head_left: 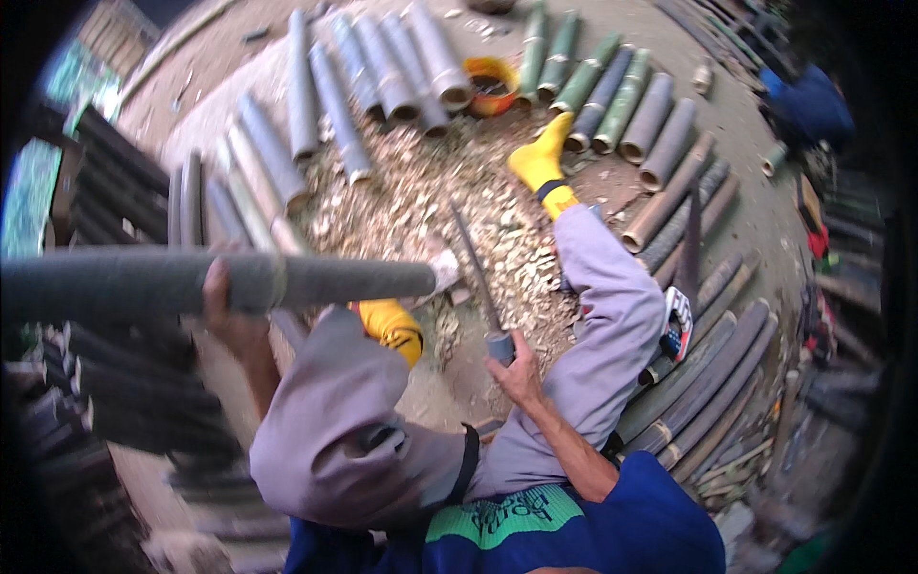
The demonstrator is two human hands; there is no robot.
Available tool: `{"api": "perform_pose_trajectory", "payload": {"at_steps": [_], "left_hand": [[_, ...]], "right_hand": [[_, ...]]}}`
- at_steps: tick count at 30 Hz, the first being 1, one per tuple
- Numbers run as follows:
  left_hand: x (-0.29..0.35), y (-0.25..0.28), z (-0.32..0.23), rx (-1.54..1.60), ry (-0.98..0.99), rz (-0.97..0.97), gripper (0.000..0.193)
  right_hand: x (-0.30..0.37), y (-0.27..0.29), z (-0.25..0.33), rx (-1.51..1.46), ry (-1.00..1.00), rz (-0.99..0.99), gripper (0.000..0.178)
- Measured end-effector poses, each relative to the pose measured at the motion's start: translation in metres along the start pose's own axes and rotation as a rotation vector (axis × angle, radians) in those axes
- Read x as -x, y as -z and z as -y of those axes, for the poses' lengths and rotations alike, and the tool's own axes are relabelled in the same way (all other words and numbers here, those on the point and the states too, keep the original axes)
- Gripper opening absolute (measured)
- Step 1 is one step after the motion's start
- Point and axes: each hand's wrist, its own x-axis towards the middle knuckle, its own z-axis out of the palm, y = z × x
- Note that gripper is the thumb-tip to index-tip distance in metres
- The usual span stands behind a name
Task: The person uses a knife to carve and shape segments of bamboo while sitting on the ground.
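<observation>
Grasping one bamboo pole [354,279], the left hand [228,304] has it across its fingers; the right hand [521,373] clasps the handle [499,346] of one long blade [471,251]. The pole runs rightward from the left hand, dark grey-green, smooth, pale-ringed once, whitish at its end. Beyond both hands lie pale chips [406,191], two yellow socks [541,158] and one orange-yellow bowl [510,92].

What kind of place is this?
Probably a rough bamboo-cutting workspace, though I can't tell if it's roofed. Signs: rows of cut bamboo tubes, a spread of pale chips between them, and a long blade in the right hand.
</observation>
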Motion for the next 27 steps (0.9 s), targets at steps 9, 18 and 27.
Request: {"api": "perform_pose_trajectory", "payload": {"at_steps": [9,18,27], "left_hand": [[0.025,0.017,0.076,-0.026,0.071,-0.035,0.047],[0.015,0.036,0.092,-0.152,0.212,-0.178,0.050],[0.006,0.029,0.097,-0.104,0.228,-0.240,0.053]], "right_hand": [[-0.035,-0.021,-0.008,0.173,0.105,0.004,0.046],[-0.077,-0.032,0.053,0.222,0.567,-0.189,0.042],[-0.118,-0.025,-0.022,0.355,0.084,0.109,0.036]]}}
